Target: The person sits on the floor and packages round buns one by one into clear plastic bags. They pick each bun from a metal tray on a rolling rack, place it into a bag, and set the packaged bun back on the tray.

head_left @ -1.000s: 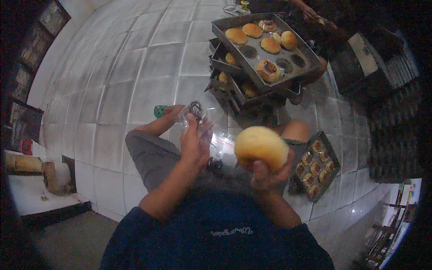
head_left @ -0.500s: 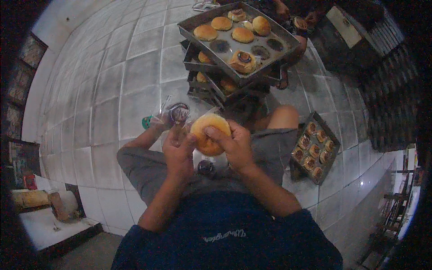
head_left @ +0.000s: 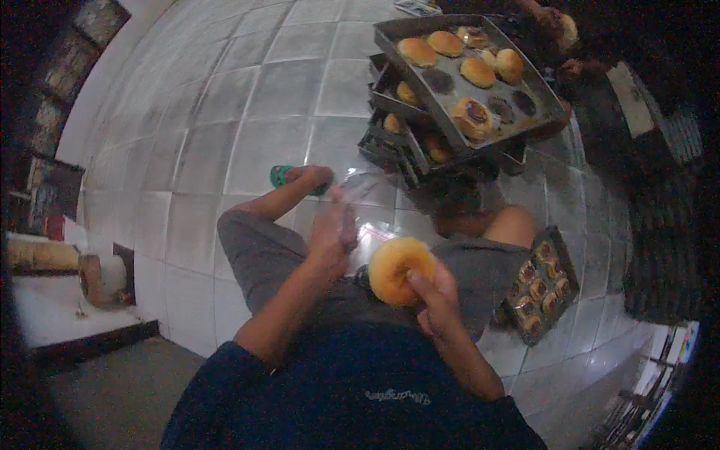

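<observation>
A round golden bun [head_left: 391,268] with a dent in its middle is in my right hand [head_left: 441,298]. The thumb presses on the bun's face and the other fingers are behind it. My left hand [head_left: 335,234] is apart from the bun, to its left, and its fingers are smeared by motion. Near its fingertips shows a clear, shiny plastic piece [head_left: 361,184]; whether the hand touches it I cannot tell. More clear plastic [head_left: 375,234] shines between my crossed legs, behind the bun.
A stack of dark metal trays stands ahead to the right; the top tray [head_left: 442,124] holds several buns, some wrapped. Another tray [head_left: 534,330] of topped buns lies by my right knee. At the upper right another person's hand holds a bun [head_left: 568,34]. The floor is tiled [head_left: 262,142].
My left hand has come off the bun and moved away to its left. The right hand keeps the bun, now lower and farther right. The whole view has shifted, with the trays farther right.
</observation>
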The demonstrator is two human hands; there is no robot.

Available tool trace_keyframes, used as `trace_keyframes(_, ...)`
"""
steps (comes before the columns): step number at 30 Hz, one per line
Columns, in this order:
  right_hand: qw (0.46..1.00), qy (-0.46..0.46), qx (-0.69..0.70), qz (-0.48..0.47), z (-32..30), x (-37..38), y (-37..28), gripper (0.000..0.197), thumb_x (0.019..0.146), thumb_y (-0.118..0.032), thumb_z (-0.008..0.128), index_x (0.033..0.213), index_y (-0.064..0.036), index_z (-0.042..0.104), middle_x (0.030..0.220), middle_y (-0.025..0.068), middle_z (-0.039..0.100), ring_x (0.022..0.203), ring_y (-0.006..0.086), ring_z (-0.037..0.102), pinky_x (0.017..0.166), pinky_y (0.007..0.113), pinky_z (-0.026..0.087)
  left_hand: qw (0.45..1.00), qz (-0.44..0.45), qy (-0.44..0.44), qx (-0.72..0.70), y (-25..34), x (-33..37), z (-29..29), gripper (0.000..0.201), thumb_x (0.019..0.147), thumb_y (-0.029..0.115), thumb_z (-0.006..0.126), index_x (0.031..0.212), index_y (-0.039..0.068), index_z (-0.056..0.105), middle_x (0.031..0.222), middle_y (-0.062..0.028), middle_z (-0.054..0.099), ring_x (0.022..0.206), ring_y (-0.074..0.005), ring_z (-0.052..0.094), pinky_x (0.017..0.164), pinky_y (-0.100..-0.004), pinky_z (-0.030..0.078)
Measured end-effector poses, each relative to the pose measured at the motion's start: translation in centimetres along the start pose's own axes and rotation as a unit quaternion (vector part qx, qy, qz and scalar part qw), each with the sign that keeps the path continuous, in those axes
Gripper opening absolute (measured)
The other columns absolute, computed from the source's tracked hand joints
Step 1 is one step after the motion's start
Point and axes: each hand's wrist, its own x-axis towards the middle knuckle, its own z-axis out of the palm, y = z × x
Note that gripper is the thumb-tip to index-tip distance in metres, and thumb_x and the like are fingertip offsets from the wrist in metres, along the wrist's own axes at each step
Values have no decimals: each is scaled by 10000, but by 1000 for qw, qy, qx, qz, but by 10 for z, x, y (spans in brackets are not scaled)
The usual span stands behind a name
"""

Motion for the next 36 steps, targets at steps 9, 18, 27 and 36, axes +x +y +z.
trace_keyframes(9,750,-20,-494,-439,43,16,-43,683,849,-322,875,1353,16,562,1241,182,709,1090,276,727,870,421,602,997,13,-47,-55,30,-35,55,558,1048,600,535,1029,46,603,871,-45,611,800,-171,613,719,-338,516)
trace_keyframes(18,923,126,-188,-311,43,49,-48,364,944,-174,757,1220,17,617,1137,99,689,1031,178,671,905,331,551,989,94,-72,-86,19,-57,49,408,1077,368,579,1227,-4,649,1163,-131,699,1072,-260,690,976,-418,562)
trace_keyframes(27,971,38,-148,-186,42,41,-52,472,930,-254,795,1268,4,590,1212,122,677,1067,192,673,912,365,567,987,120,-105,-37,16,-67,49,388,966,235,742,1257,0,636,1155,-109,721,1093,-244,693,971,-403,572)
trace_keyframes(36,914,38,-342,-215,36,32,-55,592,906,-40,753,1443,15,510,1321,188,649,1261,342,636,1068,440,526,984,103,-137,41,-12,-70,28,799,937,215,754,1578,-2,329,1566,-150,452,1382,-244,505,1121,-436,478)
